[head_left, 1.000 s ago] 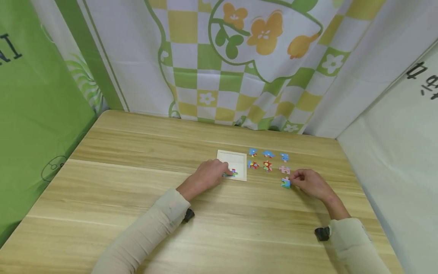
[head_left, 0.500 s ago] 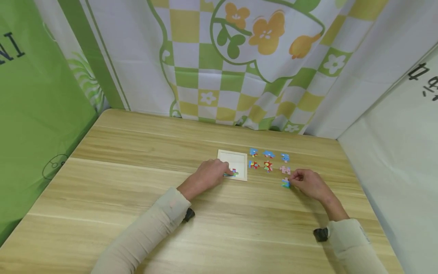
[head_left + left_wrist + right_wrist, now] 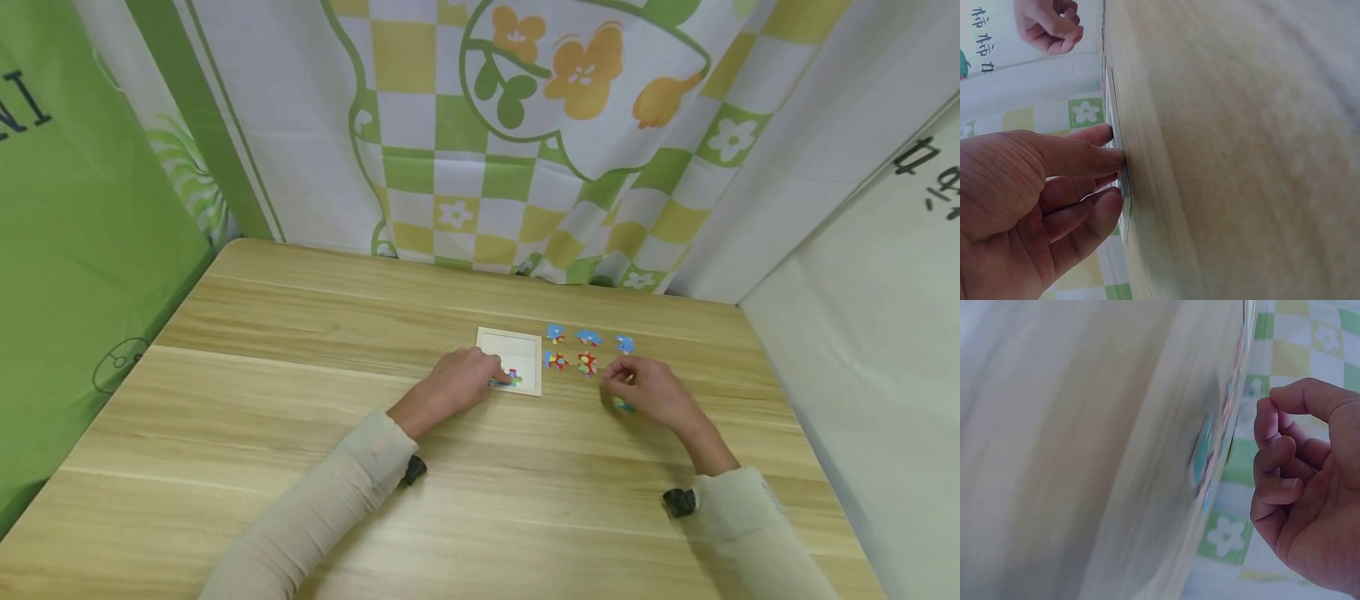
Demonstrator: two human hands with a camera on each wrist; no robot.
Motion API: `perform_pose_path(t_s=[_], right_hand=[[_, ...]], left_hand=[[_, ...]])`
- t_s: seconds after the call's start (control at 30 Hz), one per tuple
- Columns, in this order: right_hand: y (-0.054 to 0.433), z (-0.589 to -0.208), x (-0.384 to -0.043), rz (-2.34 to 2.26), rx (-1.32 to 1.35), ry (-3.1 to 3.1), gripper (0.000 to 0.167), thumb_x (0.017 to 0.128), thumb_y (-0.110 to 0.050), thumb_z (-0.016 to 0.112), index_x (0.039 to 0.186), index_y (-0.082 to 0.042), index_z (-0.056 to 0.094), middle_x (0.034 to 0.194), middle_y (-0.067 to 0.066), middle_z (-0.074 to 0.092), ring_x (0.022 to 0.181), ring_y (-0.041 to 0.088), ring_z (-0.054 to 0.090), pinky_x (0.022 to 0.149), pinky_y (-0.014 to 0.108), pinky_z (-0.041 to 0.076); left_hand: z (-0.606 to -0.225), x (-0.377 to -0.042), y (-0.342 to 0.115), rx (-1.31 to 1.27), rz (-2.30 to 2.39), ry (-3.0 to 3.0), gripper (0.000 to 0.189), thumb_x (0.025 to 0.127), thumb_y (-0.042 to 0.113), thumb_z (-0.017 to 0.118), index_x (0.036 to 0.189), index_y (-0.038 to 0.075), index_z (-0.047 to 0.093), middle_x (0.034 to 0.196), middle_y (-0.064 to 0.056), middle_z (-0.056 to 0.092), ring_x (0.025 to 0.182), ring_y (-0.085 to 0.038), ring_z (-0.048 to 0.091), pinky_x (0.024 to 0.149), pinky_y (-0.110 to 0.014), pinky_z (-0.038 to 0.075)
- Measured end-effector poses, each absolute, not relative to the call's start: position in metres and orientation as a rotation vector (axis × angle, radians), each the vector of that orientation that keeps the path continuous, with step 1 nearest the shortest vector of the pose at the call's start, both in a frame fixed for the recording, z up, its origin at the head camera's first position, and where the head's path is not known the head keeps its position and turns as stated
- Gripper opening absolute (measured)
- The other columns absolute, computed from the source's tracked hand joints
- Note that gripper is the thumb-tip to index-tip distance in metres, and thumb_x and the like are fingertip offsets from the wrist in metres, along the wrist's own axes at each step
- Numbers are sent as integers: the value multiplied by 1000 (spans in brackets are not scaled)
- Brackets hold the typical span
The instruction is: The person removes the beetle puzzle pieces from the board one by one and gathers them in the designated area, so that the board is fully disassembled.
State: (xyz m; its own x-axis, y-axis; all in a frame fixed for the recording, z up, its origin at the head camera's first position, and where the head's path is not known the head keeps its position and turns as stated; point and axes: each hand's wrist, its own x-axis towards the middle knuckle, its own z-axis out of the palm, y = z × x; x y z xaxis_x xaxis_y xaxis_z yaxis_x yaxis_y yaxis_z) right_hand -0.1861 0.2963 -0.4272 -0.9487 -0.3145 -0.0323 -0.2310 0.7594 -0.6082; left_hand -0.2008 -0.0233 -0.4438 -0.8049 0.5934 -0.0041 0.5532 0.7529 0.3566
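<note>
My left hand (image 3: 467,379) holds the near left side of a small square puzzle tray (image 3: 532,365). Its index finger reaches inside the rim and touches joined colourful puzzle pieces (image 3: 516,377). In the left wrist view the thumb of my left hand (image 3: 1041,200) lies against the edge of the tray (image 3: 1125,215). My right hand (image 3: 648,390) is over the pieces on the right. In the right wrist view the thumb and index tips of my right hand (image 3: 1310,469) meet, other fingers curled, nothing visible between them. A blue-green piece (image 3: 622,405) is partly covered by the right hand.
Right of the tray, loose pieces lie in rows: several blue ones, such as the middle blue piece (image 3: 588,337), and red ones, such as the red patterned piece (image 3: 587,363). A wooden table (image 3: 300,400) carries everything, with a checked curtain (image 3: 457,183) behind.
My right hand has moved left and slightly back from the blue-green piece, and now covers the spot where the pink piece showed. The left hand and tray have stayed put.
</note>
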Motion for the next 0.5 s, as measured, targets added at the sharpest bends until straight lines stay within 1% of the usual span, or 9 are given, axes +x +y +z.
perform_pose_path(t_s=[0.07, 0.17, 0.27, 0.33, 0.43, 0.5], right_hand=[[286, -427, -188, -976, -476, 2807, 7, 97, -9, 70, 99, -3, 72, 90, 5, 69, 83, 19, 62, 68, 31, 50], [269, -428, -192, -1004, -543, 2795, 6, 96, -6, 70, 98, -1, 72, 90, 7, 70, 81, 19, 62, 68, 31, 50], [252, -431, -197, -1014, -606, 2781, 4, 96, -4, 70, 97, -2, 73, 90, 6, 69, 81, 18, 61, 69, 31, 50], [241, -432, -200, -1026, -638, 2759, 4, 95, -4, 70, 97, -2, 73, 89, 5, 69, 82, 18, 61, 71, 31, 51], [225, -433, -204, -1034, -687, 2727, 4, 95, -4, 70, 97, -1, 73, 90, 3, 68, 83, 18, 61, 73, 33, 52], [217, -433, -207, -1032, -714, 2714, 5, 95, -4, 70, 97, -2, 73, 89, 3, 68, 82, 18, 62, 73, 34, 52]], left_hand=[[-444, -201, -24, 932, 546, 2823, 47, 88, -13, 65, 117, 20, 79, 117, 1, 74, 58, -9, 27, 46, -20, 24], [-444, -201, -25, 936, 586, 2810, 46, 88, -14, 64, 117, 19, 80, 120, 1, 73, 58, -9, 25, 46, -19, 23], [-445, -202, -26, 938, 612, 2797, 43, 90, -12, 65, 117, 18, 79, 121, 0, 73, 59, -8, 34, 47, -19, 25], [-446, -202, -27, 932, 625, 2788, 40, 92, -10, 66, 119, 17, 79, 122, -1, 72, 61, -10, 42, 48, -20, 28], [-446, -203, -27, 934, 610, 2794, 38, 92, -8, 67, 120, 17, 78, 121, -1, 73, 70, -13, 55, 53, -23, 39], [-446, -203, -28, 941, 580, 2801, 38, 92, -7, 67, 120, 16, 78, 121, 0, 73, 82, -16, 65, 62, -28, 50]])
